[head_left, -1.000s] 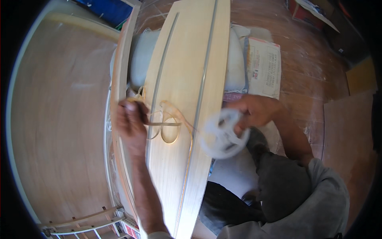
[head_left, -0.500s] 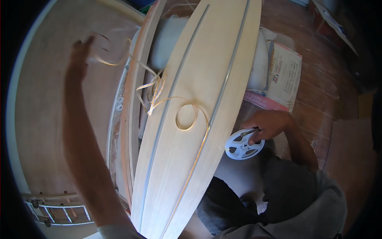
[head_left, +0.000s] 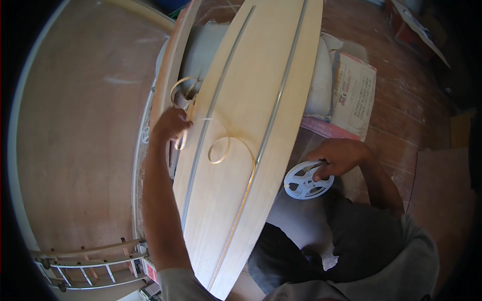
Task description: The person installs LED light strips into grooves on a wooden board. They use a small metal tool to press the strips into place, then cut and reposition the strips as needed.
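Observation:
A long, pale wooden panel (head_left: 251,100) with tapering sides carries two lengthwise grooves. Yellowish LED strip (head_left: 235,213) lies along the lower part of its right groove, then rises into a loose curl over the middle. At the panel's left edge, my left hand (head_left: 170,124) is closed on the tangled far portion of the strip, loops showing above and below the fingers. My right hand (head_left: 339,158), to the right of the panel, grips a white plastic reel (head_left: 296,188) with open spokes. A short dark stick-like piece shows by its fingertips; its kind is unclear.
Filled sacks (head_left: 317,83) lie under the panel, with a printed bag (head_left: 355,95) beside them on the brown tiled floor (head_left: 389,100). A wooden beam (head_left: 168,75) runs along the left, next to a large brown board (head_left: 85,125). A ladder (head_left: 93,273) rests at lower left.
My left hand has come in from the far left toward the panel's left edge, and the loose strip has bunched up there. The curl on the panel has shifted slightly. My right hand stays on the reel.

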`<state>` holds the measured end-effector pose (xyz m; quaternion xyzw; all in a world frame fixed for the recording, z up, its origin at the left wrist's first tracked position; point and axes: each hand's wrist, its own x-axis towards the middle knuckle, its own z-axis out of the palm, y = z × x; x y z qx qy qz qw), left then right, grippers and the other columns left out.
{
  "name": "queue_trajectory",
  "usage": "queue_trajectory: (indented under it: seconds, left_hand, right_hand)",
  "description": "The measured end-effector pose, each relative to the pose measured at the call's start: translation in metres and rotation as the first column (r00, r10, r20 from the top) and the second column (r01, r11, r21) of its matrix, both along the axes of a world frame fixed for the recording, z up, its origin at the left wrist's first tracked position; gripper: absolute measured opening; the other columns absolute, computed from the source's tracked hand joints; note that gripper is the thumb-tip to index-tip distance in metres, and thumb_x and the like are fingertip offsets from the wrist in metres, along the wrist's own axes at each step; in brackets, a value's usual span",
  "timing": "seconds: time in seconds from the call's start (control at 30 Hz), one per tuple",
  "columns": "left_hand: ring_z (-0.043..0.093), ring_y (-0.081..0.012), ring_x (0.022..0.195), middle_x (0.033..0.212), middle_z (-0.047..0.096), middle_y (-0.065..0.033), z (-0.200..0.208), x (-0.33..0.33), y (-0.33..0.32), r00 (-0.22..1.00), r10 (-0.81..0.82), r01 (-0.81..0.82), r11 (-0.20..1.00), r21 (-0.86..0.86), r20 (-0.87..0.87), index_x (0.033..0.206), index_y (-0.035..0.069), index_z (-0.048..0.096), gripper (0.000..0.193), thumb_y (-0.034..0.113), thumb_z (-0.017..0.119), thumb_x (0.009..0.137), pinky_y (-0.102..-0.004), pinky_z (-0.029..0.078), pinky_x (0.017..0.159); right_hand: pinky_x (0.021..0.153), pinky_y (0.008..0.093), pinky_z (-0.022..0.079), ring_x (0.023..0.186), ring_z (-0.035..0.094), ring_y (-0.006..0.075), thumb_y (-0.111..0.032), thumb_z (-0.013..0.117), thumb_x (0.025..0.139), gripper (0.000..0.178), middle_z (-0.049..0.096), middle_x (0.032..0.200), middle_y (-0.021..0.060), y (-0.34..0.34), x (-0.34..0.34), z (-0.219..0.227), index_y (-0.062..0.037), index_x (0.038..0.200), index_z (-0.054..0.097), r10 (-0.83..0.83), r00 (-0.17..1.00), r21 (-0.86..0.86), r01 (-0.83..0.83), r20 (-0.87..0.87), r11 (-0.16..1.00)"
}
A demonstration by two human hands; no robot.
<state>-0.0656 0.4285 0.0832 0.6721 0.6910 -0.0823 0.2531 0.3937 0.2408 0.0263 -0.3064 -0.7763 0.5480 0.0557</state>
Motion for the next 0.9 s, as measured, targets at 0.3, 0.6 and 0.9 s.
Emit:
queue_trajectory:
  seconds: [0.3,0.6,0.9]
  left_hand:
    - [0.076,-0.0227,0.095,0.114,0.071,-0.0052,0.182,0.124,0.089,0.969,0.04,-0.089,0.977,0.195,0.243,0.119,0.008,0.072,0.027,0.02,0.074,0.096,-0.0418,0.067,0.088]
    - [0.048,-0.0451,0.141,0.152,0.048,-0.0224,0.209,0.155,0.117,0.937,-0.074,-0.182,0.73,0.658,0.341,0.163,0.007,0.036,0.085,0.04,0.079,0.098,-0.068,0.044,0.107]
    - [0.074,-0.0286,0.109,0.121,0.076,-0.0216,0.043,0.092,-0.105,0.957,-0.149,-0.027,0.808,0.588,0.248,0.129,-0.003,0.072,0.054,0.031,0.088,0.089,-0.0401,0.057,0.089]
  right_hand:
    - [0.077,0.046,0.056,0.089,0.076,0.0391,-0.032,0.079,0.095,0.038,0.077,0.095,0.0238,-0.006,0.015,0.016,-0.0006,0.114,0.071,-0.068,0.993,-0.007,0.069,0.094,0.998]
    - [0.073,0.0422,0.054,0.082,0.074,0.0345,-0.034,0.08,0.095,0.039,0.075,0.089,0.0225,-0.005,0.002,0.017,0.0,0.112,0.07,-0.03,0.995,-0.056,0.035,0.097,0.998]
    - [0.071,0.0432,0.053,0.079,0.073,0.0343,-0.03,0.075,0.097,0.033,0.073,0.086,0.0208,-0.01,0.02,0.016,0.0004,0.11,0.071,-0.171,0.985,0.049,0.172,-0.027,0.984]
